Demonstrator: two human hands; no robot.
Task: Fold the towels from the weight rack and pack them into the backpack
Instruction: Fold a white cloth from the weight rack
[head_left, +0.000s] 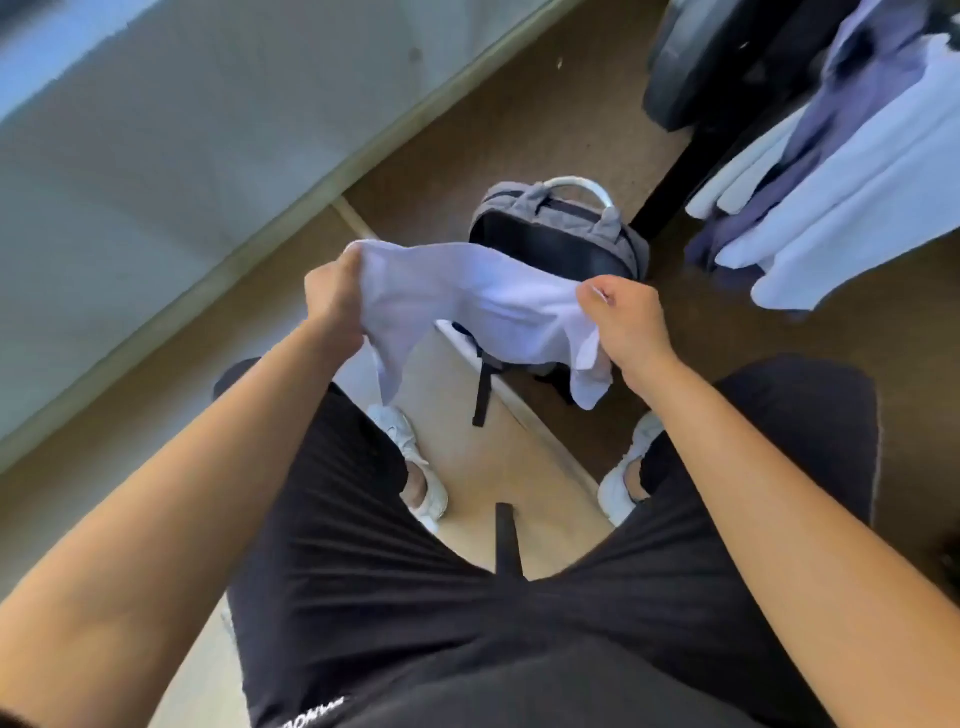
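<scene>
You hold the white towel (467, 301) up in front of you, stretched between both hands above your knees. Your left hand (335, 291) is clenched round one bunched end, fingers curled tight into the cloth. Your right hand (623, 317) pinches the other end between thumb and curled fingers. The middle sags slightly, and a loose tail hangs below each hand, the left one longer and narrower.

Just beyond the towel the grey backpack (561, 234) stands upright on the brown carpet (493, 119), its white top handle arched over it. The towel hides its lower half. A dark panel shows below the top zip, but you cannot tell from here whether that is an open mouth or the pack's back. One black strap (482, 395) trails from under the towel onto the pale wooden floor strip (467, 467) between your feet.

To your right, near the backpack, the black post of the weight rack (670, 192) rises from the carpet, with a dark weight plate (680, 62) on it higher up. More hanging towels (857, 208), white and purple-blue, drape over the rack in overlapping layers.

Nearest you are your black shorts (415, 597) and white sneakers (410, 457), one on each side of the wooden strip. A pale wall panel (156, 156) runs along your left.
</scene>
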